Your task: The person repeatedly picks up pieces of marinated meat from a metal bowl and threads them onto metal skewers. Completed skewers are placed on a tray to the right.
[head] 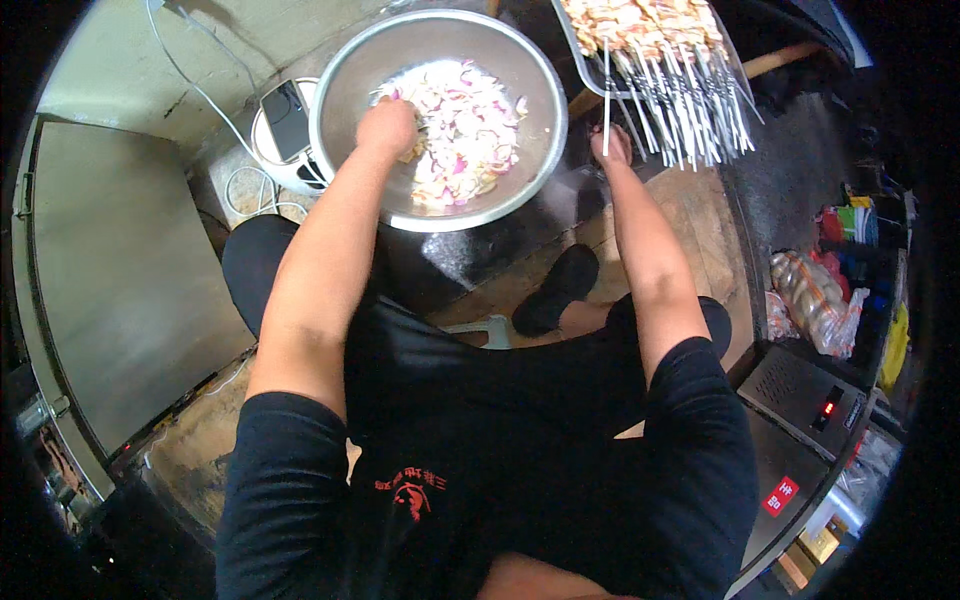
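Observation:
My left hand (386, 129) is inside a large stainless steel bowl (352, 60), at the left edge of a heap of sliced red onion (465, 139). Its fingers point down and are mostly hidden; a few tan pieces (412, 152) show just beside them. My right hand (613, 145) is low beside the metal tray (581, 56), near the hanging ends of several flat metal skewers (675, 112). One skewer (607, 97) passes in front of its fingers, and I cannot tell whether they grip anything. Threaded meat pieces (645, 26) lie in the tray.
Left of the bowl, a smartphone (285, 120) lies on a white round appliance (266, 142), with a white cable (202, 94) running up the wall. A steel cabinet door (135, 285) stands at left. At right are plastic bags (814, 300) and a metal unit with a red display (806, 397).

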### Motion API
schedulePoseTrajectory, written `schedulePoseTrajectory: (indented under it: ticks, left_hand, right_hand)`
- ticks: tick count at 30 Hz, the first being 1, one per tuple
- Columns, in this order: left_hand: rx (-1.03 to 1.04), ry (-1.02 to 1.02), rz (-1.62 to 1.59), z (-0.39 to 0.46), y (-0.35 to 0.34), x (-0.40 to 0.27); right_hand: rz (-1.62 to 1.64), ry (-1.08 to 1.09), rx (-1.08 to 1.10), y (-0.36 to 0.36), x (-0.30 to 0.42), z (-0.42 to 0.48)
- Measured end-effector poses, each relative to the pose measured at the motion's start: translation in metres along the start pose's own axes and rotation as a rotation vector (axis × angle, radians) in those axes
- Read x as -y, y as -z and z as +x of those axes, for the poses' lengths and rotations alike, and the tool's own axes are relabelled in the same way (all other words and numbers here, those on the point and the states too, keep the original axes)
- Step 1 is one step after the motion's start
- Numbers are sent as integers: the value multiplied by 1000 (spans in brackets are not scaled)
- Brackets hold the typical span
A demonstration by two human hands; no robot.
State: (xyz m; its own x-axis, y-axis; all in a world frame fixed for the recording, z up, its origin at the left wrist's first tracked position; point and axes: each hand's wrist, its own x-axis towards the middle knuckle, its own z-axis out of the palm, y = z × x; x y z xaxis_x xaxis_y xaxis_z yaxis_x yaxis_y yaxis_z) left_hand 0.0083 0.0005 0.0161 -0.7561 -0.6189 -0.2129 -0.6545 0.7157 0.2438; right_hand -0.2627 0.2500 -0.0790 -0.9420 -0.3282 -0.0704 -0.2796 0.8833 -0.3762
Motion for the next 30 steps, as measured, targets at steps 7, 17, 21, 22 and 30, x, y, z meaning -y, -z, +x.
schedulePoseTrajectory:
  ticks: [7,17,21,22,30]
  left_hand:
    - [169,-114,-73,15,-4,-23]
    - [310,-443,-90,1,-31,-53]
    - [191,-508,53,-4,-51,-59]
    - [215,-502,81,-8,-45,-63]
    - [330,-312,129,-11,-9,-58]
  right_hand:
    - [-134,290,81,24,-7,-20]
    - [1076,-144,260,70,18,-105]
    - [1371,-247,348,71,9,-117]
    - [1461,-303,350,73,3,-117]
    - [1661,-698,609,75,-22,-109]
